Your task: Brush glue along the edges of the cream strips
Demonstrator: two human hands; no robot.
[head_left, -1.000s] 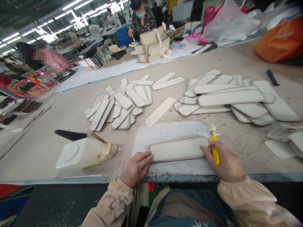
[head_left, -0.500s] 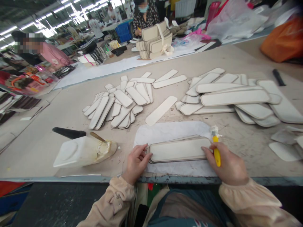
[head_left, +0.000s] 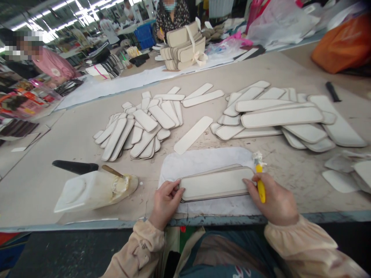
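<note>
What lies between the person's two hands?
In the head view, a stack of cream oblong panels lies between the left hand and the right hand, which holds a yellow-handled brush. It rests on a white sheet; each hand touches one end.

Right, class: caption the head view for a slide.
Left hand and right hand, holding a yellow-handled brush, steady a stack of cream panels on white paper.

A: How is the light?
B: Bright and even. Long white ceiling tube lamps (head_left: 59, 6), far beyond the fingers (head_left: 173, 186) and to their left, burn out into glare.
A: Shadows?
B: Soft, thin ones under the pale oblong card pieces (head_left: 139, 133) just past the fingers.
A: Sharpness?
B: Crisp around the fingers. The wide lens bends the near edge of the worn beige desk (head_left: 34, 181), and far corners smear.
</note>
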